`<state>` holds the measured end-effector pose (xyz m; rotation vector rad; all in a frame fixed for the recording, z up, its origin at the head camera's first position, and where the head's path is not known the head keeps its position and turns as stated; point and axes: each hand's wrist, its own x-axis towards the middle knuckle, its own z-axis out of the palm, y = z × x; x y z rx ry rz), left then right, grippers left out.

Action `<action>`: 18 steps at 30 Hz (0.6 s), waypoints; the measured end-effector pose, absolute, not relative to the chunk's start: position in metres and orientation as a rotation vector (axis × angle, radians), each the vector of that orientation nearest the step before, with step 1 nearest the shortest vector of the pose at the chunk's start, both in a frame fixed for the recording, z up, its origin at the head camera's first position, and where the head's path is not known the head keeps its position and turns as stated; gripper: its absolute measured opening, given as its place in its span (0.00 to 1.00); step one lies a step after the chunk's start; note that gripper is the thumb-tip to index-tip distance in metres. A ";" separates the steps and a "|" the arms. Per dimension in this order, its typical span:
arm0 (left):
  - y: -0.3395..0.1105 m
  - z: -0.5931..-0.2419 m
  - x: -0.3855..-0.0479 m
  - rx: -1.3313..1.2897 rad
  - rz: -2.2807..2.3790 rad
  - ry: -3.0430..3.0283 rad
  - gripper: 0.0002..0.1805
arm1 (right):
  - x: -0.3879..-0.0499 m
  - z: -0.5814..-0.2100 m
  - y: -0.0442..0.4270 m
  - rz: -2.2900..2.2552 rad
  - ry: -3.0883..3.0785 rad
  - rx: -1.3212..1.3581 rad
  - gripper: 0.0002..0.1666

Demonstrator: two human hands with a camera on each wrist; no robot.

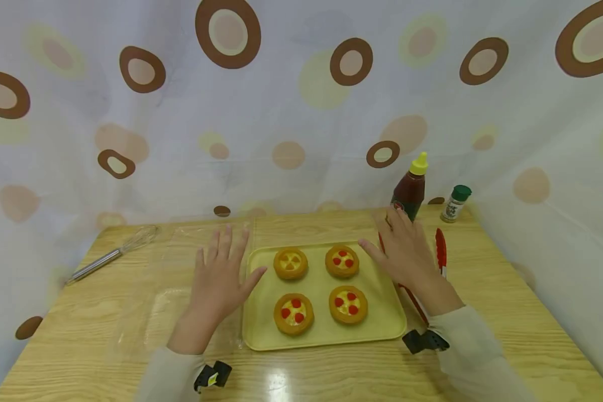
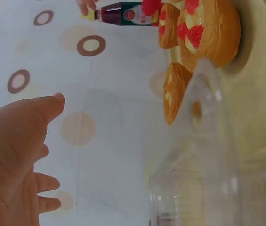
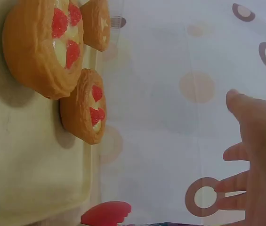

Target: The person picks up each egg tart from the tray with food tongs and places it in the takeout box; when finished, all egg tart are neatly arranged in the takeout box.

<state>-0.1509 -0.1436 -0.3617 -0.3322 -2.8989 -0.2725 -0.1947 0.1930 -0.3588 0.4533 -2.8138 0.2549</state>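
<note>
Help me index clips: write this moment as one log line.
left hand: empty, over clear container | right hand: empty, over tongs | tray: four tarts | bottle: upright

The tray (image 1: 382, 321) is pale yellow. On it, the tarts (image 1: 293, 314) are golden brown: three red-spotted over yellow, one (the tray's far left) patterned orange-brown and yellow. Behind it, the cloth (image 1: 271, 111) is white with brown rings and peach blobs, the bottle (image 1: 409, 191) dark red, yellow-capped. Right of it, the tongs (image 1: 441, 248) are red-tipped; left, the whisk (image 1: 111, 257) is silver.
</note>
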 end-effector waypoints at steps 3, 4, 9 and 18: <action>-0.149 -0.358 -0.146 -0.374 -0.287 -2.796 0.42 | -0.190 -0.354 0.193 0.273 -2.716 0.438 0.40; -0.151 -0.356 -0.144 -0.387 -0.305 -2.763 0.41 | -0.187 -0.352 0.194 0.302 -2.700 0.429 0.40; -0.167 -0.352 -0.132 -0.382 -0.473 -2.653 0.31 | -0.174 -0.346 0.204 0.514 -2.713 0.354 0.40; -0.227 -0.357 -0.105 -0.253 -1.062 -2.738 0.20 | -0.146 -0.360 0.249 0.636 -2.777 0.213 0.47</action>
